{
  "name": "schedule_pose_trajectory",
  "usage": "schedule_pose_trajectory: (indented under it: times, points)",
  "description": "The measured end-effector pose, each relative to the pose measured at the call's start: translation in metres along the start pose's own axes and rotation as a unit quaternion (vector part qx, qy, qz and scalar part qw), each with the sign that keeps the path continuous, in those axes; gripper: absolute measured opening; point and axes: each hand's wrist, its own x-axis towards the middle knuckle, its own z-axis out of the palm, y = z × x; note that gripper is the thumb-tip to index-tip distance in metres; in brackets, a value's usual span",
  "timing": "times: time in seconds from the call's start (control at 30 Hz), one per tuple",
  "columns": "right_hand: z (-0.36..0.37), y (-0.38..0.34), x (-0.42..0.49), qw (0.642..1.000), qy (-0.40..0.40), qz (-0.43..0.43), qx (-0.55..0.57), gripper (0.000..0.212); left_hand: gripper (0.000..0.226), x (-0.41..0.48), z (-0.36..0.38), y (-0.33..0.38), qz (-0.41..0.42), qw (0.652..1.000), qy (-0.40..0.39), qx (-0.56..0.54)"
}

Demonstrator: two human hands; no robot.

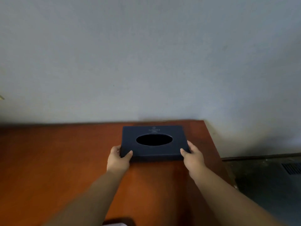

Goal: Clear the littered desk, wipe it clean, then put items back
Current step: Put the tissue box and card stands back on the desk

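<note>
A flat dark navy tissue box (pixel 177 137) with an oval opening in its top sits on the reddish-brown wooden desk (pixel 65 152), near the back right corner by the wall. My left hand (pixel 118 158) grips the box's near left corner, thumb on top. My right hand (pixel 192 154) grips its near right corner in the same way. No tissue shows in the oval opening, which looks black inside.
A grey-white wall (pixel 146 62) rises right behind the desk. The desk's right edge (pixel 216 149) drops to a dark floor with a vent grille (pixel 292 168) at the far right. A small pale object (pixel 117 224) shows at the bottom edge.
</note>
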Motion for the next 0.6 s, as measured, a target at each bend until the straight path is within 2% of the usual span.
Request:
schedule_pose_trajectory:
  times: [0.23,0.6]
  points:
    - [0.016,-0.015,0.034,1.0,0.004,-0.01,0.007,0.053,0.049,0.032,0.006,0.016,-0.005,1.0,0.015,0.005]
    - [0.027,-0.011,0.028,1.0,-0.016,0.005,0.001,0.054,0.051,0.031,-0.007,0.01,-0.017,0.998,0.029,-0.044]
